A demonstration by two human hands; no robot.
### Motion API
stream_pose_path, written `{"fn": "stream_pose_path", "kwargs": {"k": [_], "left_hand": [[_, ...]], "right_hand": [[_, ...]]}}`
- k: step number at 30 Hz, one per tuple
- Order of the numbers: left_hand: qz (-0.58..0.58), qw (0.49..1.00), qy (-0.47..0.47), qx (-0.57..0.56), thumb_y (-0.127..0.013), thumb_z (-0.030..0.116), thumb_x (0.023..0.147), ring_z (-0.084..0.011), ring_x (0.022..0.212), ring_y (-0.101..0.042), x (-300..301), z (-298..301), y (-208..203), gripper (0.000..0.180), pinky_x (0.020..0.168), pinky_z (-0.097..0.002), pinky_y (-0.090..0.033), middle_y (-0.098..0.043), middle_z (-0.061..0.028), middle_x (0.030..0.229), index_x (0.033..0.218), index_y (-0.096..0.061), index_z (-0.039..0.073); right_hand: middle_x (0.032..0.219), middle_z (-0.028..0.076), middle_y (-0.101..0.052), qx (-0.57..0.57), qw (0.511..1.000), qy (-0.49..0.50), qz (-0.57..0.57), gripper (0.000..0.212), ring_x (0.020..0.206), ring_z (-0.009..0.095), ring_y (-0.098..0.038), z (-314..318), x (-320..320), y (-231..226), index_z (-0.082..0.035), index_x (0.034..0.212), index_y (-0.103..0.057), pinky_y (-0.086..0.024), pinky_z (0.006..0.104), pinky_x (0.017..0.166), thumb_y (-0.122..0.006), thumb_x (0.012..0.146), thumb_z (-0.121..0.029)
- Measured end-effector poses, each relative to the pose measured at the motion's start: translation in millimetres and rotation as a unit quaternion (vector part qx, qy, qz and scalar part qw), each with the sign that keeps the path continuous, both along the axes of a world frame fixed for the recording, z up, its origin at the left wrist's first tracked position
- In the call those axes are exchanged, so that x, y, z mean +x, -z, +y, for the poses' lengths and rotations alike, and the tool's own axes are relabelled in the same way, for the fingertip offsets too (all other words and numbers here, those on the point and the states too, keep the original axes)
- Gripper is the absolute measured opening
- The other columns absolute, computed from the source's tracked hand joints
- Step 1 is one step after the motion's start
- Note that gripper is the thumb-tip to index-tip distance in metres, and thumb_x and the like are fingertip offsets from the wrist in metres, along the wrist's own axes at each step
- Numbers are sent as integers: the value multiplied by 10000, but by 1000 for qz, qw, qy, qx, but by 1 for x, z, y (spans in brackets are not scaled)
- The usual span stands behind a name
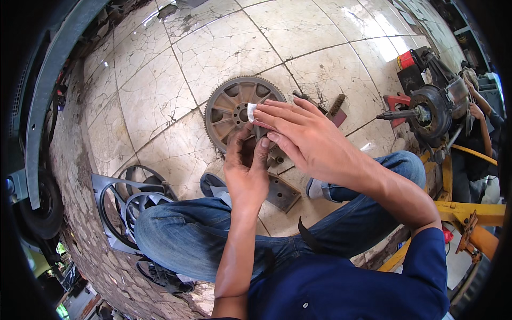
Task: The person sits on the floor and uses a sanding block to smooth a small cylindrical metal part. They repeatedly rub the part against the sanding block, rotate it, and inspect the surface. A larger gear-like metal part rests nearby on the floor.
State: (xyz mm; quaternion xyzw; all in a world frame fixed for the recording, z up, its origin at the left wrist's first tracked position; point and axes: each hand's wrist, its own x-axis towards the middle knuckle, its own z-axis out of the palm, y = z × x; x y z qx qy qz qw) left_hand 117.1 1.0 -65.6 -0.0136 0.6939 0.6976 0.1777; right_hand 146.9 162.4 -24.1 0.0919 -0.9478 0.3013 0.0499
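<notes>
A round toothed flywheel [230, 109] with spokes lies flat on the cracked tile floor. My right hand [298, 136] rests flat over its near right part, fingers pressing a small white piece of paper or cloth [251, 111] onto the metal. My left hand [246, 168] grips a dark part at the wheel's near edge, thumb and fingers curled around it; what that part is stays hidden. Both forearms come up over my knees in blue jeans.
A wire brush [335, 105] and a flat metal plate [282, 193] lie on the tiles near the wheel. A grey fan shroud [114, 198] lies at left. An axle hub on a stand [429, 109] and yellow frame [472, 213] stand at right, with another person [477, 114] there.
</notes>
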Motion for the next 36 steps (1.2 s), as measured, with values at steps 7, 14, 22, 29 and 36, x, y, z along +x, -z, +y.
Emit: {"fn": "stream_pose_path", "kwargs": {"k": [7,14,22,29,36], "left_hand": [[0,999,3,53,-643,91,1046,-139,1124,-647,-2,0,0,433,966,-281,-522,-679,-121,1250,1451,-549,-31],[10,992,-10,128,-649,98,1045,-186,1201,-640,1,2,2,376,1051,-336,-490,-650,-135,1323,1396,-550,4],[29,995,-25,93,-675,56,1024,-112,1020,-676,1,0,2,372,896,-266,-535,-728,-65,1065,1378,-568,15],[103,995,-3,1,-663,53,1029,-134,1014,-674,4,-1,7,351,874,-289,-547,-716,-102,1090,1364,-580,-8],[125,991,-10,-38,-692,62,1007,-177,1009,-668,6,1,10,320,882,-315,-552,-678,-125,1090,1294,-577,-22]], "right_hand": [[1432,149,-627,-3,999,5,38,364,1337,318,-581,-3,1,2,-33,1380,-634,-428,475,1123,-567,1038,-137],[1271,233,-686,-234,968,59,-67,371,1158,413,-646,2,-2,-10,10,1374,-614,-522,417,979,-513,1078,-189],[1349,200,-664,-188,981,37,-26,380,1228,368,-634,-4,-1,-9,7,1380,-619,-501,427,1034,-543,1061,-186],[1439,144,-622,-11,998,19,53,401,1342,297,-582,-7,3,2,-22,1399,-612,-426,470,1137,-577,1035,-186],[1429,173,-621,13,997,4,72,440,1348,317,-576,-8,2,6,-4,1413,-586,-435,449,1134,-595,1009,-179]]}}
